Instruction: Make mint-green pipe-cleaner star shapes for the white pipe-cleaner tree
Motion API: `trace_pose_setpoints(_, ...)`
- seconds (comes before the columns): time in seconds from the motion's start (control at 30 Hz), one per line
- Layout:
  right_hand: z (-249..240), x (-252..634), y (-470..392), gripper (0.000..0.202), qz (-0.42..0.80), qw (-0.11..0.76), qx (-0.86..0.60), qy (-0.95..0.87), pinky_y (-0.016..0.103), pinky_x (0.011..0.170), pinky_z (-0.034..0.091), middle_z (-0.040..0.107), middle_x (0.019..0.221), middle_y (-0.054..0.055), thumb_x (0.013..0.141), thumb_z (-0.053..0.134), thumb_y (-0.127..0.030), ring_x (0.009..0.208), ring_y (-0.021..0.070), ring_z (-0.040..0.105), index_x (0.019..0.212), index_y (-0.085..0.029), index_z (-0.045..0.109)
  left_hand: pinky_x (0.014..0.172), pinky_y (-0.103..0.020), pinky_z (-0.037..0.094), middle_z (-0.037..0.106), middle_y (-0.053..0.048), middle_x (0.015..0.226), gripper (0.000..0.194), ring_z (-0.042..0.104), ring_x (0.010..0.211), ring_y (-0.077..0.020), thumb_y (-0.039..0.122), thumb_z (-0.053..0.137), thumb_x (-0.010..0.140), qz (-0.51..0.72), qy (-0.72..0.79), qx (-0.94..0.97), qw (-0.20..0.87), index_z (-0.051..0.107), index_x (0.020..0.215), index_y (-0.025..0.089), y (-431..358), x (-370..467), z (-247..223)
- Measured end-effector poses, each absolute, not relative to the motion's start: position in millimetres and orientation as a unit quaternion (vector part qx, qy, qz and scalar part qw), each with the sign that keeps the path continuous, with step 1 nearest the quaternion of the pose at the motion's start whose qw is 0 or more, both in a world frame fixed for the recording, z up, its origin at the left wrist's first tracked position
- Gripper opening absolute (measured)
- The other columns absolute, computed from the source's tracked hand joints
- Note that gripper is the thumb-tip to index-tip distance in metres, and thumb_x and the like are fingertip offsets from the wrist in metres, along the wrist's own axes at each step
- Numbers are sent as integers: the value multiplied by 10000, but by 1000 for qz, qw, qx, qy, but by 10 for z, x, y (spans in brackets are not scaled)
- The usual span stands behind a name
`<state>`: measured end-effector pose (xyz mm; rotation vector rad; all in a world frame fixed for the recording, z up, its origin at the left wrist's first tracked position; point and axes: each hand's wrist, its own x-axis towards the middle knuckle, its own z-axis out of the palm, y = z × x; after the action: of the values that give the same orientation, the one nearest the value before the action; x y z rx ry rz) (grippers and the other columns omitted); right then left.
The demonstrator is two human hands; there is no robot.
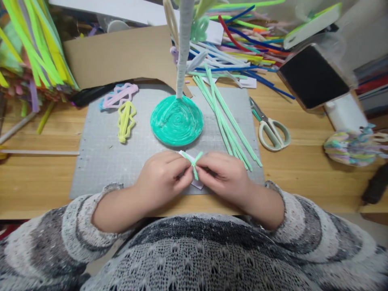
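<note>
Between my two hands is a small mint green pipe cleaner piece with its ends spread in a Y. My left hand pinches it from the left side. From the right, the fingers of my right hand are closed on the same piece. Under the fingertips lies a small white paper on the grey cutting mat. Just beyond the hands stands a round teal coiled base with a white wrapped stem rising from it.
Mint pipe cleaners lie on the mat's right side, with scissors beyond its edge. Yellow and pink zigzag pieces rest at the left. Behind are cardboard, coloured pipe cleaners and a phone.
</note>
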<state>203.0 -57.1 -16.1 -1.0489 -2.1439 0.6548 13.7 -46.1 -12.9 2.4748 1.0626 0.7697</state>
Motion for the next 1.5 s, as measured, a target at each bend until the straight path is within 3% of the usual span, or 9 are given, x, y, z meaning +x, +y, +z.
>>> trace_pose_setpoints(0.4, -175, 1970, -673, 238, 250, 334, -410, -811, 264, 567, 371, 524, 620, 2, 908, 488, -159, 605, 116, 469, 683, -182, 563, 535, -266, 371, 506, -3, 552, 280, 450, 551, -126, 170, 492, 874, 266, 362, 876, 179, 530, 597, 166, -509, 151, -92)
trace_pose_setpoints(0.6, -155, 1965, -637, 202, 264, 354, -406, -801, 267, 597, 405, 567, 658, 14, 914, 499, -159, 636, 122, 504, 734, -173, 591, 552, -264, 394, 570, -17, 585, 230, 492, 567, -124, 166, 508, 863, 281, 386, 851, 220, 584, 648, 150, -504, 143, -59)
trace_pose_setpoints(0.7, -150, 2037, -544, 110, 288, 368, -394, -791, 268, 672, 456, 632, 772, 36, 899, 523, -134, 739, 133, 569, 872, -157, 626, 575, -254, 428, 648, -29, 663, 180, 556, 609, -123, 203, 532, 862, 275, 413, 807, 318, 641, 732, 145, -443, 109, 14)
trace_pose_setpoints(0.9, -174, 2155, -405, 235, 337, 338, -336, -812, 323, 806, 495, 640, 969, 53, 903, 473, -72, 912, 152, 601, 1027, -198, 628, 471, -222, 412, 637, -5, 680, 191, 538, 534, -102, 331, 582, 830, 270, 468, 606, 584, 616, 883, 152, -302, 103, 40)
trace_pose_setpoints(1.03, -186, 2129, -400, 214, 416, 358, -372, -749, 302, 759, 497, 638, 963, 39, 895, 518, -122, 869, 142, 601, 1088, -205, 563, 469, -208, 374, 572, 28, 575, 172, 498, 488, -82, 305, 664, 769, 229, 435, 522, 697, 581, 783, 156, -252, 116, -27)
trace_pose_setpoints(1.2, -205, 2077, -362, 213, 584, 432, -395, -562, 216, 502, 428, 551, 802, -13, 893, 556, -311, 599, 86, 523, 1067, -200, 506, 508, -214, 390, 587, 31, 566, 207, 502, 498, -75, 286, 743, 690, 306, 452, 479, 687, 595, 735, 148, -187, 114, -73)
trace_pose_setpoints(1.33, -141, 1987, -357, 216, 649, 405, -407, -499, 215, 499, 427, 566, 784, -27, 777, 671, -302, 554, 69, 499, 922, -196, 550, 532, -218, 406, 613, 18, 608, 246, 530, 540, -83, 277, 788, 625, 338, 459, 491, 659, 595, 695, 141, -191, 154, -66)
trace_pose_setpoints(1.5, 27, 1955, -286, 150, 614, 409, -415, -532, 220, 520, 400, 544, 673, -47, 767, 653, -289, 538, 70, 461, 830, -175, 580, 553, -207, 437, 611, 16, 682, 249, 552, 586, -80, 288, 772, 654, 366, 446, 467, 670, 617, 780, 140, -153, 179, 56)
